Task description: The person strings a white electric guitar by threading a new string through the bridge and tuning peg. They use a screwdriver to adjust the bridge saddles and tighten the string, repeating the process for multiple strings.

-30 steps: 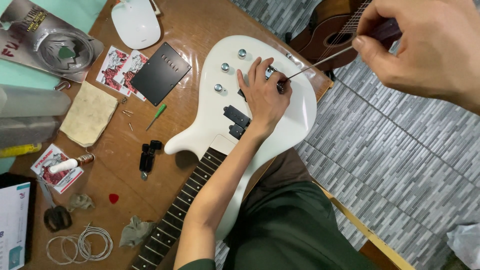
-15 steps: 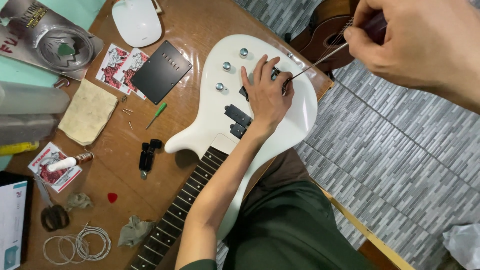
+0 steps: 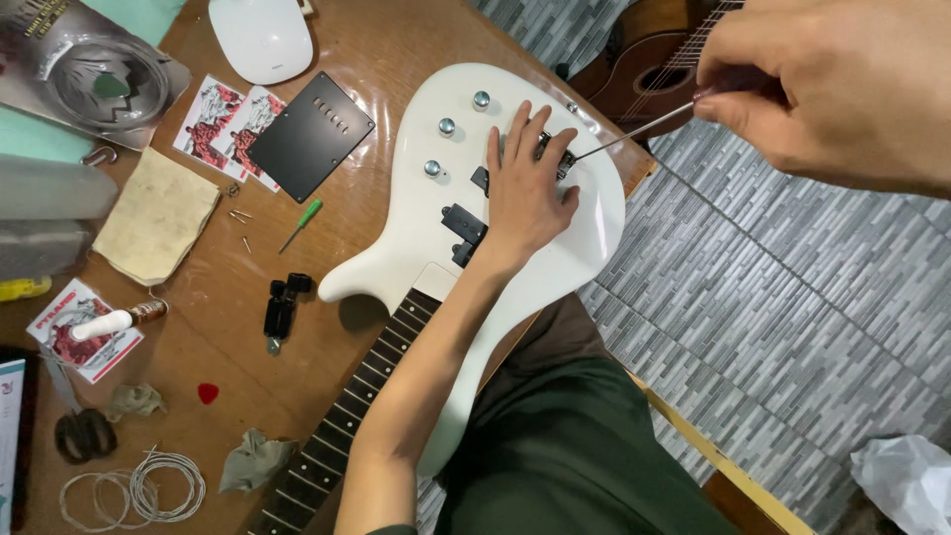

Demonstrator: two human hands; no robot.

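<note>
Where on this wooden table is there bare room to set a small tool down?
Bare wood lies between the black cover plate, the green screwdriver and the white guitar body, and between the red pick and the guitar neck. The table's left edge is crowded: string packets, cloth, coiled strings.

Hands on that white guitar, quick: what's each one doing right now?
Left hand: open, fingers spread, pressing flat on the white guitar body at the bridge.
Right hand: closed, pinching a thin guitar string pulled taut from the bridge.
</note>
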